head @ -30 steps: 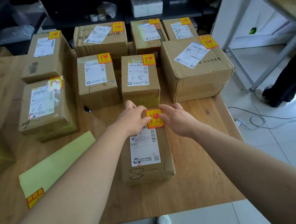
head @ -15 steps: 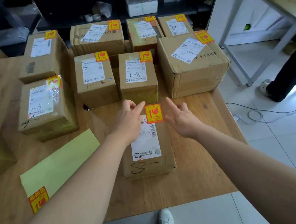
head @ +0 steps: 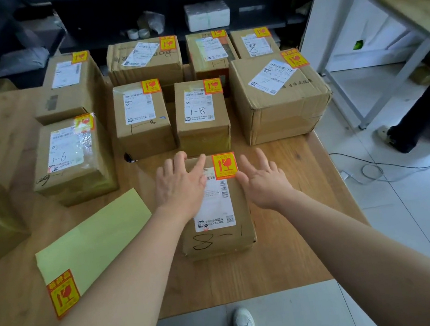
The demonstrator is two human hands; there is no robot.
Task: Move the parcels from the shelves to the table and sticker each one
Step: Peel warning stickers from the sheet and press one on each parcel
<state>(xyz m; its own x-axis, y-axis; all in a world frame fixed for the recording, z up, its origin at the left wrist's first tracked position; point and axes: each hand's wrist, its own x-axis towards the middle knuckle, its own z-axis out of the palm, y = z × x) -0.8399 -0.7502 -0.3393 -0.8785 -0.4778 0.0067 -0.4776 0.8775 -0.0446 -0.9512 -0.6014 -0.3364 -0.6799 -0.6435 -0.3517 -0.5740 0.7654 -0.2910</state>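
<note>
A wooden table [head: 292,257] carries brown parcels [head: 143,123] in rows. Nearest the front lies the 8-1 parcel [head: 220,241], a yellow sheet [head: 91,237] to its left.

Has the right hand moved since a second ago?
Yes: the right hand has drawn rightward, from atop the red sticker on the 8-1 parcel to beside it.

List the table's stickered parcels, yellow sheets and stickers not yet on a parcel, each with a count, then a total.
Stickered parcels: 9
Yellow sheets: 1
Unused stickers: 1
Total: 11
</note>
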